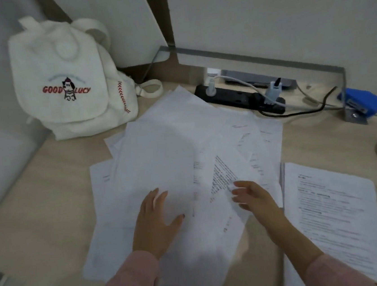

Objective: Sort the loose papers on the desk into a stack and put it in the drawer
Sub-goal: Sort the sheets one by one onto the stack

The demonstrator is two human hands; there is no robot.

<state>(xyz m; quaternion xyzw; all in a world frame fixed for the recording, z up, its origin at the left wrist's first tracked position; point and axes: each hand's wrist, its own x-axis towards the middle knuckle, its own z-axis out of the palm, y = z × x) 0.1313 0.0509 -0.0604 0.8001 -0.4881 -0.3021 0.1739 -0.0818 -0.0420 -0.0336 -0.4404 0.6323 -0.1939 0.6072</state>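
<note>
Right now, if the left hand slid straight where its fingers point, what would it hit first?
More papers: the left hand lies flat on them. Past their far edge it would probably meet the black power strip, though depth is unclear.

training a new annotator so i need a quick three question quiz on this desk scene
1. True or false: the left hand lies flat on the loose white paper sheets.
2. What stands in the back left corner of the light wooden desk? A) white fabric backpack B) laptop C) mug
3. Fill in: the plastic power strip behind the papers is coloured ___.
Key: 1 true; 2 A; 3 black.
</note>
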